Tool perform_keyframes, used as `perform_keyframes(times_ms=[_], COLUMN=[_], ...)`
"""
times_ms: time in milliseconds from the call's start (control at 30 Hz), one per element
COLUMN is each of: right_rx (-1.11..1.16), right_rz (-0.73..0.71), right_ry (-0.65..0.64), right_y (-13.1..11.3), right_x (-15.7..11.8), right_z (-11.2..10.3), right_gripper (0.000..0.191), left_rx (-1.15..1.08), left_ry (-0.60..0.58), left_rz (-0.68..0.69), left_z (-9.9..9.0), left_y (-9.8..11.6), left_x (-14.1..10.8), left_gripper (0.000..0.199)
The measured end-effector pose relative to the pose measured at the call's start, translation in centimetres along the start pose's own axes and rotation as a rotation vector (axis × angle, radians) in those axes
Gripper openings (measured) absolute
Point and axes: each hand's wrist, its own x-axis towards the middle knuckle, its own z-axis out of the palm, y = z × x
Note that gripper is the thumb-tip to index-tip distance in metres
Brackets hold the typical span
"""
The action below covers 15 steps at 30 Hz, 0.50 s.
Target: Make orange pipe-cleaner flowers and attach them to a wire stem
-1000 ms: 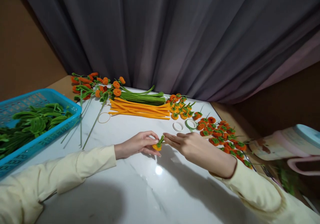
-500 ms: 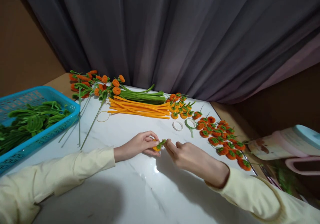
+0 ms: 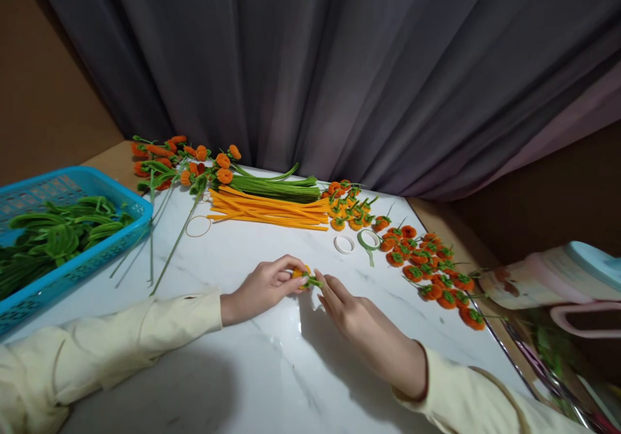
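Observation:
My left hand point(image 3: 269, 288) pinches a small yellow-orange flower point(image 3: 301, 271) by its head, over the middle of the white table point(image 3: 242, 369). The flower's green stem end points right, toward my right hand point(image 3: 352, 308). The thumb and fingertips of my right hand close around the tip of that green part. Beyond my hands lie a bundle of orange strips point(image 3: 272, 209) and a bundle of green strips point(image 3: 281, 187). Two rolls of tape, one white point(image 3: 344, 244) and one green point(image 3: 369, 239), lie behind my right hand.
A blue basket point(image 3: 140, 217) of green leaf pieces point(image 3: 63, 240) stands at the left. Orange flowers point(image 3: 224, 176) with long stems lie at the back left. Many finished-looking orange flower heads point(image 3: 422, 273) cover the right side, near a large cup point(image 3: 543, 275). A grey curtain point(image 3: 272, 65) hangs behind.
The flower has turned in my left hand, its green part now pointing more to the right. My right hand has shifted slightly, its forearm lower and further left.

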Motion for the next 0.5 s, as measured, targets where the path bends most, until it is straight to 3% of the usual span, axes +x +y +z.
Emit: perform_keyframes(times_ms=[167, 333, 500], right_rx=[-0.317, -0.359, -0.387], right_rz=[-0.103, -0.052, -0.104], right_ry=[0.049, 0.014, -0.100], right_y=[-1.0, -1.3, -0.9], right_x=[-0.3, -0.4, 0.0], right_z=[0.4, 0.6, -0.4], right_gripper=[0.053, 0.056, 0.056], left_rx=[-0.057, -0.129, -0.147], left_ry=[0.000, 0.001, -0.021], left_rz=[-0.054, -0.121, -0.156], left_z=[0.0, -0.2, -0.4], left_y=[-0.2, -0.5, -0.5], left_x=[0.2, 0.6, 0.8], left_gripper=[0.024, 0.028, 0.030])
